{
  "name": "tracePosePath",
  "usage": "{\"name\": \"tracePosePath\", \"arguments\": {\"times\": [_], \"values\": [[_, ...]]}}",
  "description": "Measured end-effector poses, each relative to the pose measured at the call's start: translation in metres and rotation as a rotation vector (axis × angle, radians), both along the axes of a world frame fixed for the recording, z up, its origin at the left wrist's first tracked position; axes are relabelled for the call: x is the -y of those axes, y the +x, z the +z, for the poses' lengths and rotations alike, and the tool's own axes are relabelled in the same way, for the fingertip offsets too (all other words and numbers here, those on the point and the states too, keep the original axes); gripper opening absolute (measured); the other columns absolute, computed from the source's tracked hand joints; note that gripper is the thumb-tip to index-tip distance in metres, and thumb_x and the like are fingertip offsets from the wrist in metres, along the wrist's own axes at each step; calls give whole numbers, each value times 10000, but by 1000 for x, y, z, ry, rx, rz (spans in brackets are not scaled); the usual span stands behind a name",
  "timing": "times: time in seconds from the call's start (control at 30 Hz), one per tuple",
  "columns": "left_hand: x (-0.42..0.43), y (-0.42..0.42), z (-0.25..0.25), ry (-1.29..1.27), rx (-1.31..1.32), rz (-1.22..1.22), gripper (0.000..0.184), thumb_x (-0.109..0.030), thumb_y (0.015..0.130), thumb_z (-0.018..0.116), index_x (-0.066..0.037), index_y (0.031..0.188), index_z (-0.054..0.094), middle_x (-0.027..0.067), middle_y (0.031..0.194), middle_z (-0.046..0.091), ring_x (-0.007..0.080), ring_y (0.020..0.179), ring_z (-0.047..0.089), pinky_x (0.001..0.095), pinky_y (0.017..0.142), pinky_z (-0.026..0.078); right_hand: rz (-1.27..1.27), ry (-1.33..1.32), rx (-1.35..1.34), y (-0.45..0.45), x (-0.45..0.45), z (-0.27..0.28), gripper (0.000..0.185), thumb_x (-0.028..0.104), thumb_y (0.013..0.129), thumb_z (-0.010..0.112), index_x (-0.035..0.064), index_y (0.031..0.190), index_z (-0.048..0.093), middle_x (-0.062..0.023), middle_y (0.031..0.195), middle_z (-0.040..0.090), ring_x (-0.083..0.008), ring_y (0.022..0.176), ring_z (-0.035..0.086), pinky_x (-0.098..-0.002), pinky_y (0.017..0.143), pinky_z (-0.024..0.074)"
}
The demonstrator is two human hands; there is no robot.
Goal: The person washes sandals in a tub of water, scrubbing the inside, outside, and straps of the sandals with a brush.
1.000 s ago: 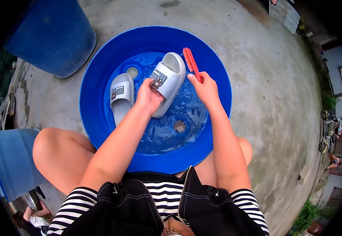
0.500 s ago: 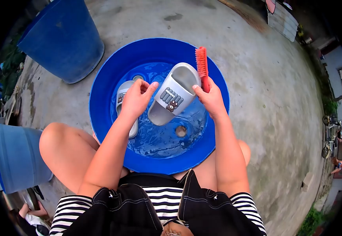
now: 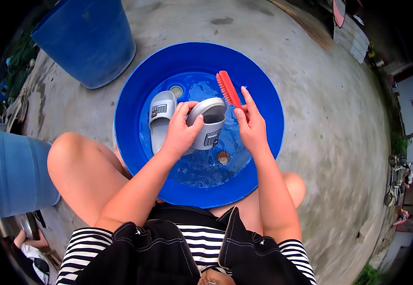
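My left hand grips a grey slide sandal by its edge, with the thumb over the rim and the sandal tilted above the water. In my right hand is a red scrub brush, held by its handle, bristles facing left toward the sandal but apart from it. A second grey slide sandal lies in the blue basin, left of my left hand. Shallow water covers the basin's bottom. A small brownish round thing rests in it, and a pale round one sits near the far side.
A tall blue bucket stands beyond the basin at the left. A lighter blue tub is beside my left knee. A straw broom lies on the concrete ground at the far right. Another person is partly visible at the lower left.
My left hand has taken hold of the sandal and tilted it up. My right hand, now off the sandal, has turned the brush leftward and lowered it. The camera view has shifted slightly.
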State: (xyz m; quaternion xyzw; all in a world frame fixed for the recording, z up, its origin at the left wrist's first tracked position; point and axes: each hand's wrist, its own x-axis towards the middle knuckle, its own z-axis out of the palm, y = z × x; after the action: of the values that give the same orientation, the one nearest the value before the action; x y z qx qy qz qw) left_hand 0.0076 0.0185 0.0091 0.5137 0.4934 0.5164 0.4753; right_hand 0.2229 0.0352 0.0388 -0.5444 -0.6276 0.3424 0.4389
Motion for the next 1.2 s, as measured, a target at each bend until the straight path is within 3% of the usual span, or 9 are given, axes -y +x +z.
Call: {"name": "tracePosePath", "arguments": {"times": [0.1, 0.2, 0.33, 0.53, 0.6, 0.73, 0.93, 1.1, 1.2], "values": [[1, 6, 3, 235, -243, 76, 377, -70, 865, 640, -21, 1239, 629, 127, 1092, 557, 271, 1026, 595, 361, 928, 500, 56, 215, 229, -6, 11, 15, 468, 101, 970, 687, 301, 1393, 664, -37, 839, 562, -162, 724, 599, -296, 656, 499], [0, 13, -4, 226, -288, 69, 419, -71, 845, 654, -28, 1261, 633, 130, 1090, 554, 280, 1020, 593, 377, 910, 503, 164, 229, 306, -22, 27, 23, 452, 77, 953, 698, 239, 1375, 684, -41, 862, 587, -160, 708, 556, -287, 641, 476], [2, 19, -14, 262, -318, 44, 447, -65, 813, 673, -18, 1257, 661, 138, 1085, 551, 289, 1002, 590, 372, 895, 510, 69, 282, 499, -26, 26, 16, 439, 154, 937, 717, 305, 1348, 691, -37, 838, 600, -202, 658, 631, -341, 582, 529], [-2, 23, -16, 229, -300, 70, 435, -67, 829, 672, -19, 1261, 674, 125, 1079, 546, 267, 1023, 592, 358, 904, 509, -25, 105, 382, -16, 18, 7, 438, 158, 967, 686, 308, 1379, 671, -39, 833, 584, -213, 669, 622, -347, 598, 514], [-4, 22, -20, 227, -265, 92, 473, -64, 820, 691, -10, 1288, 650, 133, 1082, 546, 277, 1015, 584, 367, 898, 505, 83, 150, 323, -26, 27, 12, 467, 67, 965, 686, 260, 1390, 673, -38, 813, 549, -156, 666, 527, -291, 608, 466], [-7, 24, -21, 366, -382, 120, 487, -50, 803, 713, -4, 1282, 639, 140, 1073, 547, 296, 1000, 574, 384, 886, 501, 163, 230, 405, -23, 21, 16, 465, 73, 949, 701, 277, 1366, 687, -43, 820, 565, -173, 652, 553, -304, 590, 476], [-2, 19, -17, 214, -375, 56, 398, -38, 783, 738, -32, 1178, 687, 133, 1030, 554, 320, 1008, 565, 417, 898, 491, 35, 188, 499, -18, 12, 16, 463, 144, 930, 716, 324, 1355, 682, -18, 839, 599, -207, 637, 625, -349, 537, 512], [-2, 21, -21, 341, -337, 127, 463, -14, 767, 734, -65, 1227, 709, 115, 1037, 562, 302, 1010, 572, 387, 902, 496, 231, 361, 502, -36, 30, 22, 426, 157, 929, 720, 302, 1329, 703, -17, 827, 595, -195, 650, 638, -338, 543, 524], [0, 22, -16, 258, -333, 88, 486, -10, 776, 730, -62, 1259, 701, 106, 1043, 557, 286, 1001, 575, 380, 914, 496, -32, 231, 488, -26, 13, 24, 426, 149, 934, 720, 278, 1340, 697, -18, 789, 581, -195, 608, 616, -334, 533, 517]]}}
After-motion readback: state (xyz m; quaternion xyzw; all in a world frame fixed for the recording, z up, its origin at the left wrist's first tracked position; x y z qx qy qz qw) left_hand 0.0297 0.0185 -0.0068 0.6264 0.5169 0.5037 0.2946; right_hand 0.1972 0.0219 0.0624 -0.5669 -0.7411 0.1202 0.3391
